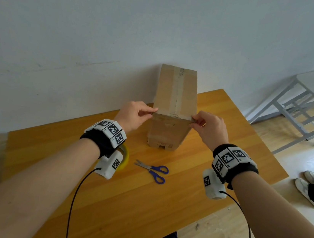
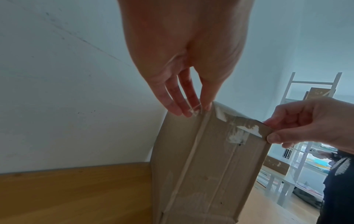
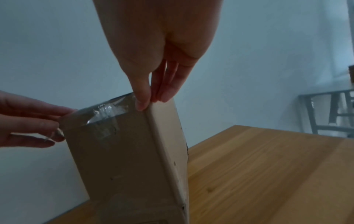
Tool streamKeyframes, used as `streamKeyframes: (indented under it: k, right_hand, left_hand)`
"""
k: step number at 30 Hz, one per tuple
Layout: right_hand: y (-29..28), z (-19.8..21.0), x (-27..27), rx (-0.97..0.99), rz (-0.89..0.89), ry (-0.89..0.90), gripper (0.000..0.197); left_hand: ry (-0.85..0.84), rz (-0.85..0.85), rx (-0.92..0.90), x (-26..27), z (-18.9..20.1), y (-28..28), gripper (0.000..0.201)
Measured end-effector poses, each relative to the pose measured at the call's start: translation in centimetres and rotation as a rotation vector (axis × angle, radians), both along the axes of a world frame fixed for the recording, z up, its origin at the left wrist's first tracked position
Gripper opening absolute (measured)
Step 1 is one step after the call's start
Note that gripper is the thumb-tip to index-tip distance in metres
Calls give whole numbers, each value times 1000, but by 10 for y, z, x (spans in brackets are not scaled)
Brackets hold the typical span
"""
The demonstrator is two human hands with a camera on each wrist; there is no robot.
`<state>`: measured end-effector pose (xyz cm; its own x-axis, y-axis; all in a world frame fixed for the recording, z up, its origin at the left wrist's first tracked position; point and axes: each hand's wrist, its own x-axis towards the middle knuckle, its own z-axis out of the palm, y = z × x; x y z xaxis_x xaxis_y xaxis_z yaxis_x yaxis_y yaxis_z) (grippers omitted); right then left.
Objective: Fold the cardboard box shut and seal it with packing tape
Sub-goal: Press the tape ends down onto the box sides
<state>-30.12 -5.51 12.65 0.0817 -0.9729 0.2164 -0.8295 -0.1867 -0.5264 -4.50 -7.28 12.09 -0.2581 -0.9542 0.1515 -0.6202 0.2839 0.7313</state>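
Observation:
A tall brown cardboard box (image 1: 175,93) stands on the wooden table (image 1: 228,148), its top flaps closed and a tape line running along the centre seam. A strip of clear packing tape (image 1: 173,114) lies across the box's near top edge. My left hand (image 1: 149,111) pinches the strip's left end at the corner. My right hand (image 1: 194,121) pinches the right end at the other corner. In the left wrist view, the strip (image 2: 247,128) shines on the box (image 2: 210,166). The right wrist view shows my thumb and fingers (image 3: 142,98) on the box corner (image 3: 118,159).
Blue-handled scissors (image 1: 153,170) lie on the table in front of the box. A yellow tape roll (image 1: 125,154) sits partly hidden under my left wrist. The box's far side is close to the white wall. A grey metal frame (image 1: 301,110) and another person's shoes (image 1: 311,187) are to the right.

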Motion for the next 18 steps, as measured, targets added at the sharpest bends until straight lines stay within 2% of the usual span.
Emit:
streamKeyframes:
  k: [5,11,15,18]
  right_hand:
    - [3,1,0,44,10,-75,17]
    - [8,3,-9,116,51,-137,43]
    - [11,4,-6,115,-46,-249,22]
    - [10,1,-3,107,-72,-245,23]
  left_hand:
    - [14,7,7,0,-1,-1,30]
    - [4,14,3,1,-2,1,31]
    - [-3,21,-4,0,-3,2,32]
    - [-5,32,-9,0,-3,3,32]
